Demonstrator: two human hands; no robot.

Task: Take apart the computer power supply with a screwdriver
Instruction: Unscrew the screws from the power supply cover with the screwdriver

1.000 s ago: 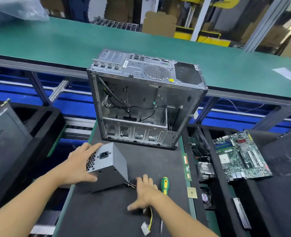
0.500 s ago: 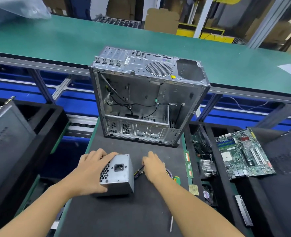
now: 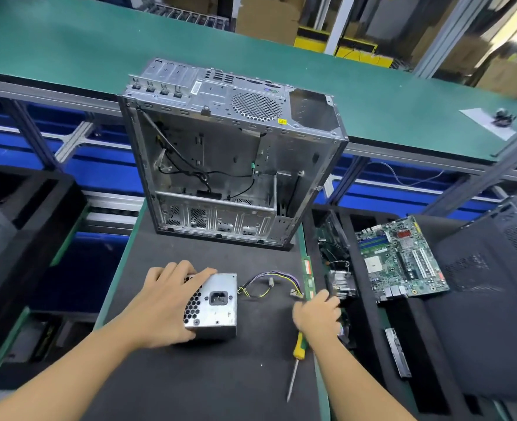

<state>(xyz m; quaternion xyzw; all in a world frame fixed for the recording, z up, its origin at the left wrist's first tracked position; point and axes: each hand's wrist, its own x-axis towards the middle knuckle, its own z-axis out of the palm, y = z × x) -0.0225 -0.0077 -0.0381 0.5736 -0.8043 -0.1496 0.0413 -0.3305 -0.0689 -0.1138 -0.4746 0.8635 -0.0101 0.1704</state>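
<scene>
From the head camera, the power supply point(image 3: 213, 305) sits on the dark tabletop point(image 3: 190, 384) in front of the person, its socket face turned up toward the camera. The left hand point(image 3: 163, 302) grips it from the left, with its fingers point(image 3: 190, 273) curled over the top edge.

A bundle of coloured cables point(image 3: 267, 282) runs from its right side across the mat and ends in a small plug just beside the right hand point(image 3: 318, 314). That hand lies at the mat's right edge, knuckles up and fingers bent. The screwdriver point(image 3: 298, 349) lies partly beneath it, its yellow and green handle showing below the wrist and its blade pointing toward the person. I cannot tell whether the hand grips the handle or only covers it.

Behind stands an opened computer case point(image 3: 229, 165). A circuit board point(image 3: 400, 259) rests on a black tray to the right.
</scene>
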